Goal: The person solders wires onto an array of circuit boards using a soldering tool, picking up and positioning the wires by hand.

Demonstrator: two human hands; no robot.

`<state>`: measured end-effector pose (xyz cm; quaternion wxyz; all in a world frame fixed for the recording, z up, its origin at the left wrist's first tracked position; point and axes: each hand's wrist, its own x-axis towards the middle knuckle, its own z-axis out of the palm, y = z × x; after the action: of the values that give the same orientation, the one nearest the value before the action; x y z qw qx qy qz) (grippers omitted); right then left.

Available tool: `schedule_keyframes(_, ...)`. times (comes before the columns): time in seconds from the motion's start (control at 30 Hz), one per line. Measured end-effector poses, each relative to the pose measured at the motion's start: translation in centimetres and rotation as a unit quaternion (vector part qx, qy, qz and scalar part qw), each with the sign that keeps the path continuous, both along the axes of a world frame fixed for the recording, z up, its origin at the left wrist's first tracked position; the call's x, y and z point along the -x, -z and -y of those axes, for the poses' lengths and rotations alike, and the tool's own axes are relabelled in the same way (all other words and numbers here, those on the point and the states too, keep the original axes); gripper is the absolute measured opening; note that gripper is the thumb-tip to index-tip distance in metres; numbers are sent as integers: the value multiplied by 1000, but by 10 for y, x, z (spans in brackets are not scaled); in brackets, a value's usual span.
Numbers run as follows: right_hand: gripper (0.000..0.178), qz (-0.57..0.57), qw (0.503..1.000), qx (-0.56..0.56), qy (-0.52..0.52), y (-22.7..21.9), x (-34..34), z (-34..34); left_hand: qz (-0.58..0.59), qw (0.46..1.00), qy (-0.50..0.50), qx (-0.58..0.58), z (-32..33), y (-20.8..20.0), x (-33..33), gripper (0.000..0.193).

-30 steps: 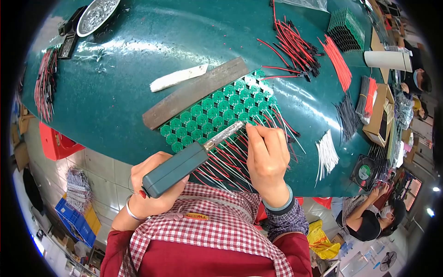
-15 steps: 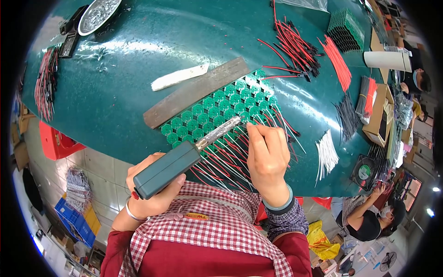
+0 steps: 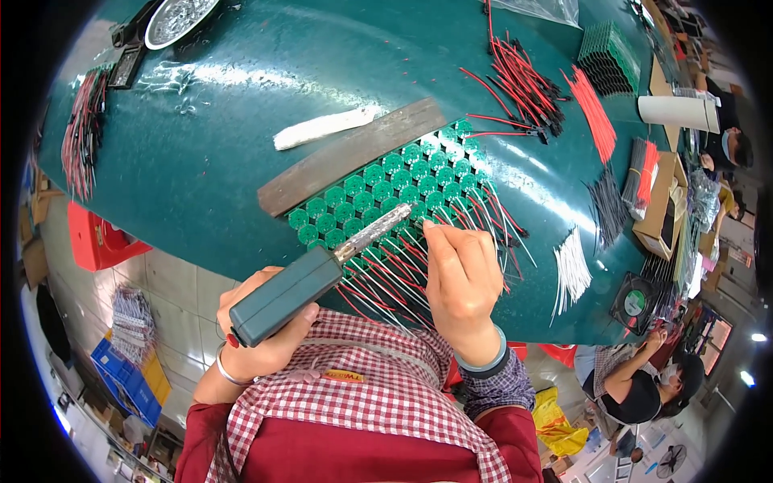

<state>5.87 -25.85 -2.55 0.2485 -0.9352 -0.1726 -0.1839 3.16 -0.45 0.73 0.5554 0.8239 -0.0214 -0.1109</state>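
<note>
My left hand point(image 3: 270, 354) is wrapped round the dark green handle of a soldering iron point(image 3: 287, 295). The iron's thick, silvery tip reaches up and right over a panel of round green circuit boards point(image 3: 373, 175). Just right of the tip, my right hand point(image 3: 462, 282) pinches thumb and forefinger together low over the panel; whatever lies between them is too small to make out. Red, black and white wires point(image 3: 385, 283) fan out from the panel's near rows, some running under my right hand. Along the panel's far edge lies a flat brown-grey bar point(image 3: 348, 157).
Beyond the bar is a white stick point(image 3: 326, 129). Red and black wires point(image 3: 523, 80) lie at the far right, white wires point(image 3: 572, 272) nearer. A metal dish point(image 3: 179, 20) stands far left, a small fan point(image 3: 634, 303) at the right edge. A co-worker point(image 3: 644, 382) sits at lower right.
The iron's tip and my right hand have shifted slightly left along the panel. The view has moved a little, so the tabletop things appear somewhat displaced.
</note>
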Motion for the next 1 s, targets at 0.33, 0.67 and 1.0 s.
schedule_keyframes(0.33,30,-19,1000,18,4,2,2,-2,39,998,40,-21,0,-1,-3,24)
schedule_keyframes(0.67,31,-28,999,32,4,1,3,-2,22,999,47,-8,0,0,-3,23)
schedule_keyframes(1.0,31,-36,999,37,7,1,3,-2,30,999,19,-13,-1,-1,-1,21)
